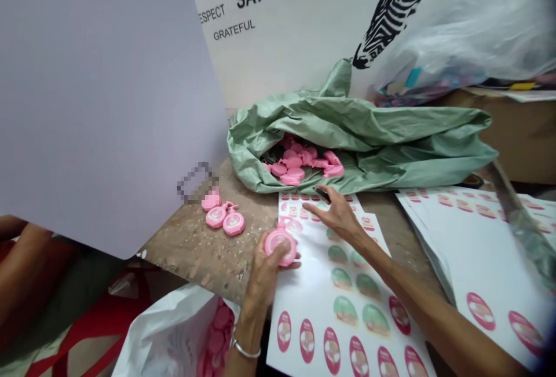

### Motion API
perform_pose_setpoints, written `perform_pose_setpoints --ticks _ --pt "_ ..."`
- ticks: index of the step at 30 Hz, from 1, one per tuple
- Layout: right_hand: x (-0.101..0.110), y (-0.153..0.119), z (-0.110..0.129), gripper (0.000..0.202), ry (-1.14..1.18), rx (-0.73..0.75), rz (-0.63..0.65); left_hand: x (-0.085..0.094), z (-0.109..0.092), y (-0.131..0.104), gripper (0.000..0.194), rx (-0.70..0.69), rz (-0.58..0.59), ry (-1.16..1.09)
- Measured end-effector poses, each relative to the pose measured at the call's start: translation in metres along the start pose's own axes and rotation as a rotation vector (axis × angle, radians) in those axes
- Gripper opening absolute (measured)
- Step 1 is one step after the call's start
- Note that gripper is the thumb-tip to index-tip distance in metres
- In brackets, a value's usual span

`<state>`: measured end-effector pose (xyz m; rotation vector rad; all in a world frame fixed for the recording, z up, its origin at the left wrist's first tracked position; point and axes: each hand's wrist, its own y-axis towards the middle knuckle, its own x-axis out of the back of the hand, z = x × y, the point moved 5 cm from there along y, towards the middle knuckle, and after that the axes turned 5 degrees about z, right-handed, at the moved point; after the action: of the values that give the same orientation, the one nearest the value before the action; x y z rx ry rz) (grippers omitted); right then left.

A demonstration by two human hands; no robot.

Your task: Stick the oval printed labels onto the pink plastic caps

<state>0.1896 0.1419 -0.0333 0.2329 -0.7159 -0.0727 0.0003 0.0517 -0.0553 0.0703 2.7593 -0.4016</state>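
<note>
Left hand (264,273) grips pink round cap (281,246), fingers wrapped round rim, held over left edge of sticker sheet (347,313) on table (208,249). Cap face bears oval label. Right hand (336,215) flat on sheet further up, fingers spread wide, holding nothing. Sheet: rows of red and green oval stickers, some gaps. White bag (169,336) of pink caps near bottom edge. Three loose caps (223,215) left on table. Second sheet stack (478,261) right. Far: green sack (369,134) with pink caps spilling, count unclear.
</note>
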Motion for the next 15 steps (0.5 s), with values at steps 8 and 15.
perform_pose_setpoints --ticks 8,15 --pt "-0.027 0.08 0.016 0.019 -0.34 0.293 0.065 0.072 -0.076 0.026 0.039 -0.595 -0.673 0.931" --pt "0.018 0.03 0.049 0.036 0.128 0.192 0.434 0.018 -0.054 0.023 0.044 -0.315 -0.009 0.456"
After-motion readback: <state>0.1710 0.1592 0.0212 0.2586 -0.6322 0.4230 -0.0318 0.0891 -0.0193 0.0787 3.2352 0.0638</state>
